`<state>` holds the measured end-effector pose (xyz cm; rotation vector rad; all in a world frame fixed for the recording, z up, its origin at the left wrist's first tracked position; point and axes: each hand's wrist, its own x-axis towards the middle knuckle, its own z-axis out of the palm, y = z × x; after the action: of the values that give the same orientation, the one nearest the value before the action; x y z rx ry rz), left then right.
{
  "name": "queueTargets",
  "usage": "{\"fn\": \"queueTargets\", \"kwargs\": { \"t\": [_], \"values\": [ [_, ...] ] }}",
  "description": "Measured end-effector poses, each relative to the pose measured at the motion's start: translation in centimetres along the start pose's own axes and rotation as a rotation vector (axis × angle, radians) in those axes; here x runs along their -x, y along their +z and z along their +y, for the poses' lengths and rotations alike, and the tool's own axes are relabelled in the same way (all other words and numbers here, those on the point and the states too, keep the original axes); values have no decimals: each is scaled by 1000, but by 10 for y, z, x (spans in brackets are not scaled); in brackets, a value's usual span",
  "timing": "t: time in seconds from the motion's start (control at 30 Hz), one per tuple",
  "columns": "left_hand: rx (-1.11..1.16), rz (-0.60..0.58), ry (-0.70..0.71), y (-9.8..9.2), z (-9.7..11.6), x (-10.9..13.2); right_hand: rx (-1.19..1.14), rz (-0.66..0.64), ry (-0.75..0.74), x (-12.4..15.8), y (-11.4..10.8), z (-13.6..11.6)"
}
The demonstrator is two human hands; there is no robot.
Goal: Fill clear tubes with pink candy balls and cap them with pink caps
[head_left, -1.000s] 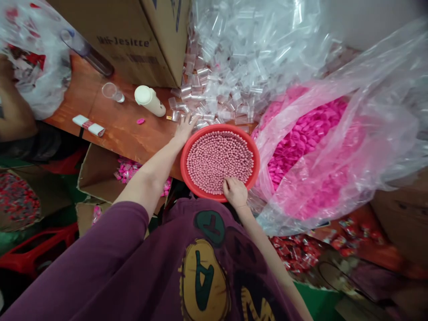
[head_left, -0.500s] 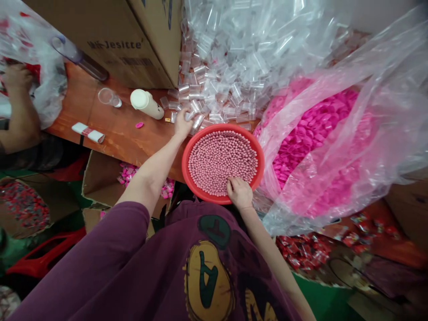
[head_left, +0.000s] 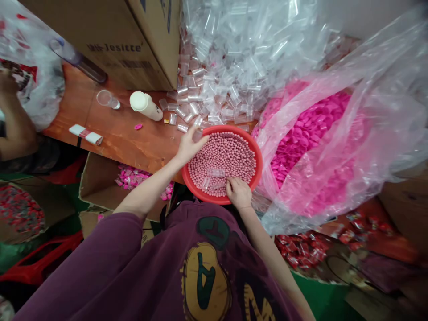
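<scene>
A red bowl [head_left: 189, 183] of small round pink beads [head_left: 227, 151] stands at the table's front edge, close to my body. Several clear plastic tubes [head_left: 216, 172] lie on top of the beads. My left hand [head_left: 189, 146] is over the bowl's left rim, thumb and fingers spread, with nothing visible in it. Its fingertips are near the loose clear tubes [head_left: 192, 108] heaped behind the bowl. My right hand [head_left: 239, 192] rests at the bowl's near right side, fingers curled down against the beads by the tubes. Whatever they pinch is hidden.
A clear bag [head_left: 377, 187] of bright pink plastic pieces [head_left: 314, 125] lies right of the bowl. Left are a cream bottle [head_left: 145, 105], a clear cup [head_left: 107, 99], a white folded packet [head_left: 86, 134] and a large carton [head_left: 147, 49]. Another person's arm [head_left: 18, 122] shows far left.
My left hand has come back from the tube heap to the bowl's left rim and opened. Several clear tubes now lie on the beads. My right hand has hardly moved.
</scene>
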<state>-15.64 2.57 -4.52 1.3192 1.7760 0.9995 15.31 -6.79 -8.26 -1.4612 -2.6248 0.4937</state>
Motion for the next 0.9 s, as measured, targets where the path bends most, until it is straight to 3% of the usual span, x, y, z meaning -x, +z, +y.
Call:
{"fn": "queueTargets", "kwargs": {
  "t": [0.07,0.17,0.33,0.43,0.63,0.8,0.9],
  "values": [
    [-21,132,-42,4,-11,-29,-9,-13,8,0,0,-1],
    [-107,102,-4,-1,-34,-69,-28,-33,25,1,0,-1],
    [-343,-380,133,-6,-66,-98,-9,-23,39,2,2,-3],
    [-472,-527,100,9,-77,-99,-2,-15,34,2,3,-3],
    [-530,-387,104,34,-82,-104,-5,-21,51,3,3,-4],
    [-481,-294,94,40,-83,-119,7,2,44,4,2,-4],
    [-376,-135,10,35,-82,-127,-16,0,57,4,1,-4]
  ]
}}
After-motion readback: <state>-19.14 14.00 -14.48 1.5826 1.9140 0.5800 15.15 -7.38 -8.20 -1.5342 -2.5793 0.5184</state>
